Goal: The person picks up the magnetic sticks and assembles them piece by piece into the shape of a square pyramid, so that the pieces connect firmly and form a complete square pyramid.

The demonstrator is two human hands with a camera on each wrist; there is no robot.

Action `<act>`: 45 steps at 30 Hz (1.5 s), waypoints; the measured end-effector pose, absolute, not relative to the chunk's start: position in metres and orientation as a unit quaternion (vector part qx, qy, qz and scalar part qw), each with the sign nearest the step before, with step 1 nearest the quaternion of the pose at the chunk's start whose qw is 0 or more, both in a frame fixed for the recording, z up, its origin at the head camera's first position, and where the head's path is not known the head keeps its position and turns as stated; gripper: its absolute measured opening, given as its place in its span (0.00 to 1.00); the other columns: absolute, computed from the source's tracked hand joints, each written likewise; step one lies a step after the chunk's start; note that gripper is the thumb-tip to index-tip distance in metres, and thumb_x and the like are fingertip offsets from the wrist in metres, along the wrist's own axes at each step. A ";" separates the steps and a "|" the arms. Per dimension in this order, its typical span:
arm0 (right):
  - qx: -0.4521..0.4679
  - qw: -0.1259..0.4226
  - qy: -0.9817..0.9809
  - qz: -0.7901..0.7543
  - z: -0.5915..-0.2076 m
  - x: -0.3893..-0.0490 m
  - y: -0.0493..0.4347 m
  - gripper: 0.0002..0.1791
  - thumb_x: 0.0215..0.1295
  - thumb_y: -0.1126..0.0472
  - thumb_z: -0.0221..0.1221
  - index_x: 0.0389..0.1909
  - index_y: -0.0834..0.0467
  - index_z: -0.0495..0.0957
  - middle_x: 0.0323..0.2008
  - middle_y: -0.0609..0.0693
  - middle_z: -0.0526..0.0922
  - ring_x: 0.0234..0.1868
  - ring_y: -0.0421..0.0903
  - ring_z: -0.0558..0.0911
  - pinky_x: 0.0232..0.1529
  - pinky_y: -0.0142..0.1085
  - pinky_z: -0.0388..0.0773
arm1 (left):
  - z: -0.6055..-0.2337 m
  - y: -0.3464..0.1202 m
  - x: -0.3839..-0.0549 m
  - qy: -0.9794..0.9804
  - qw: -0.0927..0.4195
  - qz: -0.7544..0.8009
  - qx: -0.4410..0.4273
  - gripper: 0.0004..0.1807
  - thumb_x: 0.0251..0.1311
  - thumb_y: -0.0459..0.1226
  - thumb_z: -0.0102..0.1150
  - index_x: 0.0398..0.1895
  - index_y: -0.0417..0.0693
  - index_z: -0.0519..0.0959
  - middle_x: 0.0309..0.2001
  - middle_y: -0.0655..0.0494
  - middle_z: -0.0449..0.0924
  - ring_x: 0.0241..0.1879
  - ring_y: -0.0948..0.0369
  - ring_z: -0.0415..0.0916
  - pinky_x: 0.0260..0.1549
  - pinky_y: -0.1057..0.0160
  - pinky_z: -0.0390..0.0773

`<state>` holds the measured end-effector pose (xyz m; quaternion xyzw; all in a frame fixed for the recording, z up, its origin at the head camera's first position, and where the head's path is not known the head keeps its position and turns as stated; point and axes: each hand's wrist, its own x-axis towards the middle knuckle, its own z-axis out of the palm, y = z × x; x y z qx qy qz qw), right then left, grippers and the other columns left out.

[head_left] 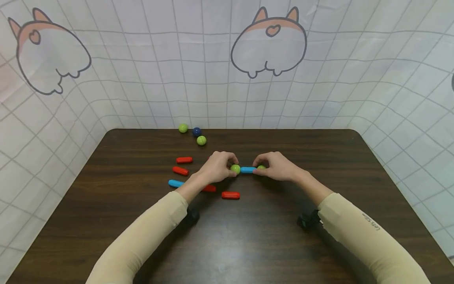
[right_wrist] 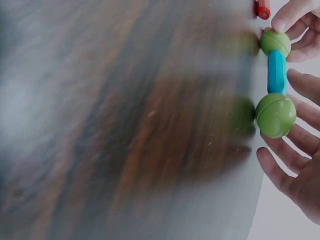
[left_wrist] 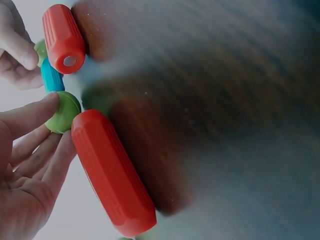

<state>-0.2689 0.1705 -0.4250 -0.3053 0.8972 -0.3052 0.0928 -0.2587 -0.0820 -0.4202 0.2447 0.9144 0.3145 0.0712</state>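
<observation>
Two green balls sit at the ends of a short blue rod (head_left: 247,170), forming one straight piece on the table. My left hand (head_left: 215,167) pinches the left green ball (left_wrist: 62,114) between thumb and fingers. At the other end, my right hand (head_left: 280,167) has its fingers curled round the right green ball (right_wrist: 276,116), its thumb beside the blue rod. Both hands face each other across the piece. In the left wrist view a ribbed red rod (left_wrist: 112,175) lies near the left hand, and another red rod (left_wrist: 65,37) shows a round metal end.
Left of the hands lie more red rods, one red rod (head_left: 184,159) farther back and one red rod (head_left: 230,195) nearer. A second blue rod (head_left: 175,183) is partly behind my left forearm. Toward the table's back edge are a navy ball (head_left: 196,132) and two green balls.
</observation>
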 end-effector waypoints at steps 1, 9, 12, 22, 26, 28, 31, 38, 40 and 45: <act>-0.306 0.098 0.896 -0.308 -0.424 -0.269 0.169 0.12 0.71 0.55 0.67 0.48 0.58 0.85 0.40 0.46 0.86 0.32 0.43 0.79 0.37 0.41 0.78 | -0.420 -0.081 -0.259 0.915 0.073 0.311 0.247 0.15 0.58 0.32 0.75 0.48 0.41 0.84 0.44 0.50 0.86 0.43 0.58 0.83 0.44 0.60 0.82; -0.314 0.121 0.889 -0.311 -0.420 -0.273 0.156 0.15 0.71 0.56 0.66 0.52 0.62 0.84 0.43 0.48 0.87 0.38 0.44 0.85 0.41 0.40 0.82 | -0.421 -0.079 -0.261 0.915 0.073 0.302 0.256 0.16 0.58 0.31 0.75 0.49 0.41 0.84 0.46 0.50 0.86 0.45 0.56 0.83 0.46 0.60 0.81; -0.318 0.121 0.890 -0.303 -0.421 -0.275 0.154 0.13 0.71 0.57 0.66 0.49 0.61 0.85 0.39 0.46 0.87 0.38 0.43 0.84 0.42 0.40 0.82 | -0.421 -0.079 -0.261 0.915 0.075 0.302 0.258 0.16 0.59 0.31 0.75 0.50 0.40 0.84 0.46 0.50 0.86 0.45 0.57 0.83 0.47 0.59 0.81; -0.313 0.154 0.888 -0.299 -0.419 -0.273 0.154 0.14 0.71 0.59 0.66 0.51 0.63 0.84 0.36 0.46 0.85 0.37 0.43 0.82 0.42 0.41 0.80 | -0.413 -0.085 -0.258 0.917 0.079 0.283 0.272 0.21 0.59 0.32 0.74 0.56 0.43 0.82 0.51 0.51 0.82 0.48 0.56 0.80 0.47 0.58 0.80; -0.303 0.153 0.891 -0.300 -0.421 -0.272 0.156 0.23 0.70 0.59 0.66 0.60 0.66 0.77 0.38 0.48 0.85 0.37 0.44 0.83 0.43 0.42 0.80 | -0.409 -0.090 -0.252 0.914 0.081 0.284 0.278 0.20 0.60 0.32 0.74 0.55 0.41 0.82 0.53 0.49 0.82 0.50 0.54 0.79 0.49 0.57 0.80; -0.298 0.151 0.893 -0.302 -0.421 -0.271 0.158 0.29 0.70 0.58 0.66 0.66 0.66 0.71 0.38 0.49 0.85 0.38 0.44 0.83 0.45 0.43 0.81 | -0.407 -0.092 -0.248 0.912 0.082 0.286 0.281 0.19 0.61 0.32 0.73 0.55 0.40 0.82 0.52 0.48 0.82 0.49 0.54 0.79 0.49 0.56 0.80; -0.292 0.149 0.896 -0.301 -0.421 -0.269 0.160 0.34 0.69 0.58 0.67 0.71 0.64 0.66 0.38 0.49 0.84 0.38 0.44 0.83 0.45 0.43 0.80 | -0.407 -0.095 -0.240 0.910 0.088 0.283 0.290 0.18 0.61 0.33 0.74 0.53 0.40 0.83 0.49 0.48 0.82 0.45 0.54 0.79 0.46 0.57 0.80; -0.298 0.141 0.895 -0.301 -0.422 -0.268 0.163 0.36 0.69 0.58 0.66 0.74 0.62 0.64 0.38 0.50 0.82 0.37 0.45 0.82 0.43 0.43 0.79 | -0.406 -0.097 -0.226 0.911 0.125 0.243 0.307 0.17 0.61 0.38 0.74 0.51 0.42 0.84 0.44 0.53 0.83 0.40 0.58 0.76 0.41 0.59 0.79; -0.297 0.142 0.894 -0.303 -0.422 -0.267 0.163 0.37 0.69 0.58 0.66 0.75 0.62 0.63 0.39 0.50 0.82 0.37 0.45 0.82 0.43 0.43 0.79 | -0.405 -0.098 -0.222 0.913 0.139 0.233 0.305 0.16 0.61 0.39 0.74 0.50 0.43 0.85 0.43 0.54 0.83 0.40 0.59 0.77 0.42 0.59 0.79; -0.293 0.142 0.897 -0.300 -0.424 -0.266 0.165 0.40 0.69 0.57 0.67 0.77 0.61 0.60 0.40 0.50 0.82 0.36 0.44 0.82 0.42 0.43 0.79 | -0.406 -0.100 -0.216 0.908 0.162 0.228 0.311 0.14 0.60 0.40 0.75 0.47 0.46 0.85 0.40 0.57 0.83 0.40 0.61 0.77 0.43 0.60 0.79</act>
